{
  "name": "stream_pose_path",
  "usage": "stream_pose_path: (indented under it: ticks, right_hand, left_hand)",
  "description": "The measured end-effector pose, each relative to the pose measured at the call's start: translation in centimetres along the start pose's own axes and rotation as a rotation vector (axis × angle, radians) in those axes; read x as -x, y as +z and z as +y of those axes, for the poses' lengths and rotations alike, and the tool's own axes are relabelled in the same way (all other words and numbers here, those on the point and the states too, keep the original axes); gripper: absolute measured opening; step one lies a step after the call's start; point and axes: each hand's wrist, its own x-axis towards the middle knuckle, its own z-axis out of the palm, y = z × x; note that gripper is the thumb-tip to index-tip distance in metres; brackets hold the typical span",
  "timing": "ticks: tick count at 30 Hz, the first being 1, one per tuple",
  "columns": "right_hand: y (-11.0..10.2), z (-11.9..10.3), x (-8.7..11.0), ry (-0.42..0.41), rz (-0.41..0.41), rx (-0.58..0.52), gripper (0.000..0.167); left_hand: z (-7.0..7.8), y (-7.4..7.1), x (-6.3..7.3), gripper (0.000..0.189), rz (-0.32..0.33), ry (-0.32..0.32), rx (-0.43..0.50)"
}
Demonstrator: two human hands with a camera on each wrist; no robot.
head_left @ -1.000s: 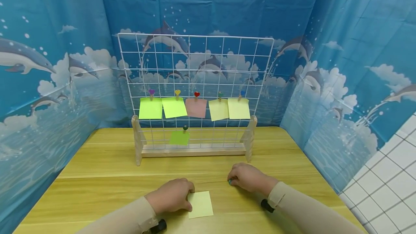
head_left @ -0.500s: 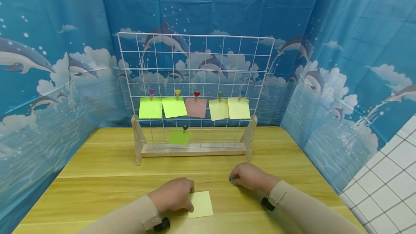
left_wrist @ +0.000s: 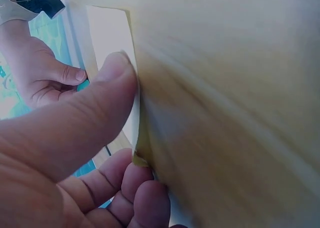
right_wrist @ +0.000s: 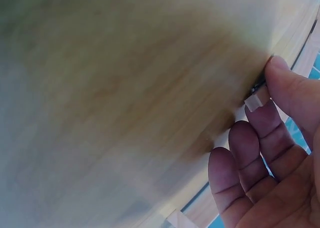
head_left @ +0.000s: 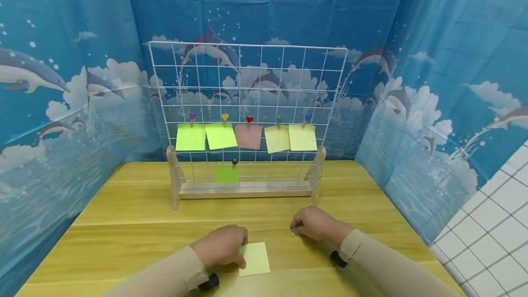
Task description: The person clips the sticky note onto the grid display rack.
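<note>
My left hand [head_left: 220,245] holds the left edge of a pale yellow sticky note [head_left: 256,259] that lies on the wooden table near its front. In the left wrist view, the thumb is on the face of the note [left_wrist: 109,32] and the fingertips are at its edge. Farther right, my right hand [head_left: 316,224] is low over the table and pinches a small clothespin [head_left: 294,229] with a teal top. The right wrist view shows the pale wooden end of this clothespin [right_wrist: 253,102] between thumb and index finger, its other fingers spread loosely beside it.
A white wire grid [head_left: 272,68] in a wooden stand [head_left: 247,192] rises behind the hands. Clipped to it by heart clothespins are several sticky notes, including a pink note [head_left: 248,137] and a lower green note [head_left: 227,174]. Blue dolphin curtains [head_left: 416,104] surround the table.
The left hand has shifted very slightly right, still at the note. The right hand and its clothespin have moved only a little, staying in the same spot above the table.
</note>
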Motion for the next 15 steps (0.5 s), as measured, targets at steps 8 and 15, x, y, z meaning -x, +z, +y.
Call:
stream_pose_path:
  ticks: [8,15]
  right_hand:
    - [0.27,0.23,-0.06,-0.005,0.009,0.011,0.009]
    - [0.45,0.42,-0.08,-0.025,0.026,0.037,0.008]
  left_hand:
    - [0.1,0.07,-0.19,0.042,-0.023,-0.019,0.022]
    - [0.19,-0.19,-0.19,0.045,-0.037,-0.013,0.014]
